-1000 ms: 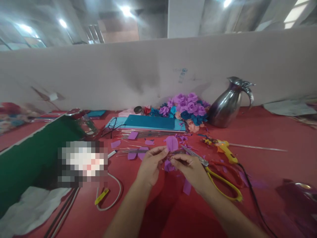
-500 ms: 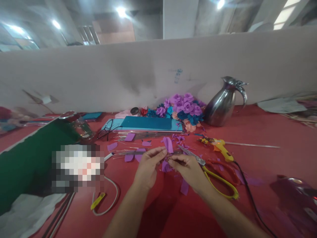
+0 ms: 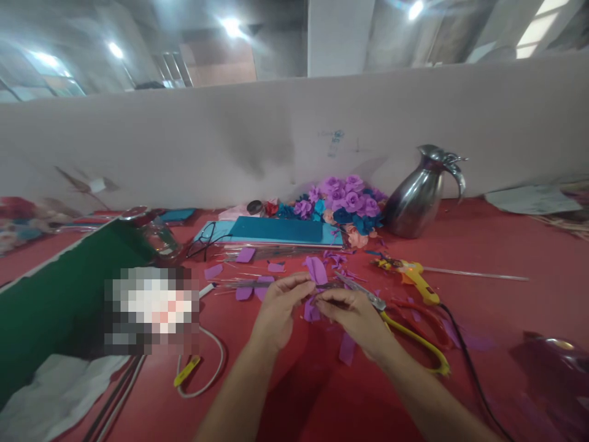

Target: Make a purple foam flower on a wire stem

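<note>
My left hand (image 3: 281,310) is closed, with thumb and fingertips pinching a purple paper petal (image 3: 316,270) that stands upright above them. Just to its right, my right hand (image 3: 352,312) is also closed in a pinch near the petal's lower end. What its fingertips grip is too small to make out. More purple paper (image 3: 311,310) shows below the fingertips; whether it is held or lies on the table I cannot tell. Scissors (image 3: 409,331) with yellow and red handles lie beside my right hand, their blades partly behind it. Cut purple pieces (image 3: 246,255) lie about.
A yellow glue gun (image 3: 421,282) with a black cord lies to the right. Behind are paper flowers (image 3: 352,199), a steel jug (image 3: 416,202), teal sheets (image 3: 276,229) and glasses (image 3: 202,242). A green box side (image 3: 69,307) and a looped cable (image 3: 221,356) are left.
The view has shifted slightly, so everything sits a little further right. Both hands keep their pinch at nearly the same place, and the petal looks slightly turned.
</note>
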`<state>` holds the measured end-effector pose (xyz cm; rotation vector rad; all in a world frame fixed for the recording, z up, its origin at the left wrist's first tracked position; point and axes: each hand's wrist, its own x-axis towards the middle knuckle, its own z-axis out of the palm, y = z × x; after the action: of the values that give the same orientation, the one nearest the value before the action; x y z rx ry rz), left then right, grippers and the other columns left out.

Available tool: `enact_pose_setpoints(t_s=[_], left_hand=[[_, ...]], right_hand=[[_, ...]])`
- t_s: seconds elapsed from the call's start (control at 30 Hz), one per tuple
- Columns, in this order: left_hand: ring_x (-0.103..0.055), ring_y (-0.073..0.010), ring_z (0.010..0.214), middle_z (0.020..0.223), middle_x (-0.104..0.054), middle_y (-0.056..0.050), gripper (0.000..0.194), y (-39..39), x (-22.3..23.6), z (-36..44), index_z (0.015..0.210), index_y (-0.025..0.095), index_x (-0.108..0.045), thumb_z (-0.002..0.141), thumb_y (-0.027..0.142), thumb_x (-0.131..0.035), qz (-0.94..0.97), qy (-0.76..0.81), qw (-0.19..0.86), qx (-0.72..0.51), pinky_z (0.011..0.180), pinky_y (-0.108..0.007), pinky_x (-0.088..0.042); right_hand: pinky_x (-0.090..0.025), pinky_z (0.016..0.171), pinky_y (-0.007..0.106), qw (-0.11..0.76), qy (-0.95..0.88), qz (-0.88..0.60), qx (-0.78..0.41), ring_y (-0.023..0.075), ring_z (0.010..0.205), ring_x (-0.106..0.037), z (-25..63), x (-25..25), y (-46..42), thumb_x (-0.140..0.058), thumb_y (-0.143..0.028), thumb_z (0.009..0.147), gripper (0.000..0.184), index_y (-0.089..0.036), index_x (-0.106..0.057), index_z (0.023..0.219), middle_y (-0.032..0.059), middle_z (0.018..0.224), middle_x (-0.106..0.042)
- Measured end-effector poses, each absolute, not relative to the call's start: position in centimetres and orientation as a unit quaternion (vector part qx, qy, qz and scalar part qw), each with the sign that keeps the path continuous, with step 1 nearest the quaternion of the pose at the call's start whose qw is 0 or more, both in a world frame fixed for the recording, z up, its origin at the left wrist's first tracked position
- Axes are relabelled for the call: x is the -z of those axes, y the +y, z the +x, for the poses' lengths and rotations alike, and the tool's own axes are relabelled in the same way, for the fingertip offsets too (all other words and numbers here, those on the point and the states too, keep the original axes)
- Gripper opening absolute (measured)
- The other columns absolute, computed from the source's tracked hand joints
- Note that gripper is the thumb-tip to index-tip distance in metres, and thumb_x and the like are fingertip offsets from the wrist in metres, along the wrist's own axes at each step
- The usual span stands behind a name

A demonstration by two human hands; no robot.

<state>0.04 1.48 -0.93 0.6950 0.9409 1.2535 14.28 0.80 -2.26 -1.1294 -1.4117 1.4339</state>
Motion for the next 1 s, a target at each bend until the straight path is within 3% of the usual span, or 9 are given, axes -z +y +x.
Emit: enact_pose_setpoints(t_s=[0.3, 0.67, 1.0], left_hand=[[-0.059, -0.0087, 0.059, 0.061, -0.066, 0.001, 0.013, 1.45, 0.75, -0.18, 0.064, 0.016, -0.072, 0.054, 0.018, -0.080, 0.328, 0.396, 0.658, -0.550, 0.061, -0.019, -0.043], [-0.053, -0.0086, 0.055, 0.059, -0.064, 0.000, 0.009, 1.36, 0.86, -0.04, 0.060, 0.013, -0.069, 0.054, 0.015, -0.076, 0.353, 0.421, 0.627, -0.552, 0.058, -0.021, -0.042], [-0.058, -0.0098, 0.058, 0.065, -0.069, -0.003, 0.016, 1.18, 0.06, -0.76, 0.066, 0.013, -0.073, 0.054, 0.017, -0.082, 0.340, 0.371, 0.705, -0.500, 0.062, -0.022, -0.044]], right_hand=[[-0.035, 0.059, 0.026, 0.395, -0.558, -0.453, -0.572, 0.0121, 0.057, -0.042, 14.33, 2.05, 0.62, -0.064, -0.038, 0.068, 0.020, -0.020, -0.071, 0.068, -0.0028, 0.059, -0.056], [-0.041, 0.067, 0.030, 0.396, -0.554, -0.434, -0.589, 0.0175, 0.068, -0.055, 14.10, 2.17, 0.55, -0.064, -0.035, 0.067, 0.014, -0.023, -0.072, 0.067, -0.0001, 0.069, -0.067], [-0.033, 0.055, 0.026, 0.407, -0.498, -0.421, -0.640, 0.0106, 0.056, -0.041, 14.31, 1.97, 0.42, -0.072, -0.043, 0.065, 0.026, -0.017, -0.068, 0.064, -0.0020, 0.057, -0.055]])
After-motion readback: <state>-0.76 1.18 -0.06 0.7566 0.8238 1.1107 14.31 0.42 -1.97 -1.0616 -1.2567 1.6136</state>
